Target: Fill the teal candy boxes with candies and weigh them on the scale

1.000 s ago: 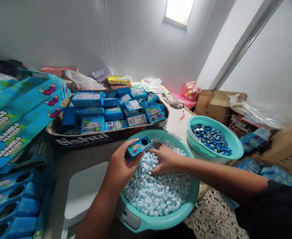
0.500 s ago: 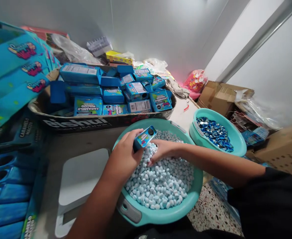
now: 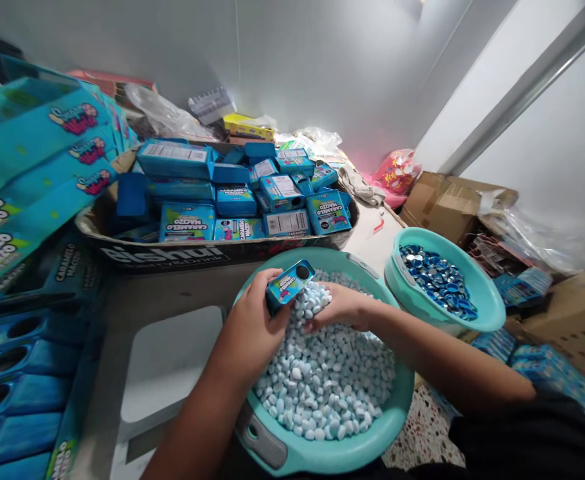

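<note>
My left hand [image 3: 257,320] is closed around a small blue candy box [image 3: 290,283], tilted so that the round hole in its end faces up and right. Just beside that hole, my right hand [image 3: 340,307] cups a heap of pale blue and white candies [image 3: 312,300]. Both hands are over a turquoise basin [image 3: 332,460] filled with loose candies of the same kind. The right hand's fingertips are partly hidden by the candies.
A carton [image 3: 212,257] of blue boxes stands behind the basin. To the right, another turquoise basin [image 3: 495,310] holds shiny blue lids. A white scale [image 3: 172,360] lies left of my basin. Boxes with round holes [image 3: 7,360] line the left edge, below stacked printed packaging [image 3: 37,153].
My right hand has come up out of the candies with a heap in it, next to the box. The left hand still holds the box. The camera view has shifted slightly.
</note>
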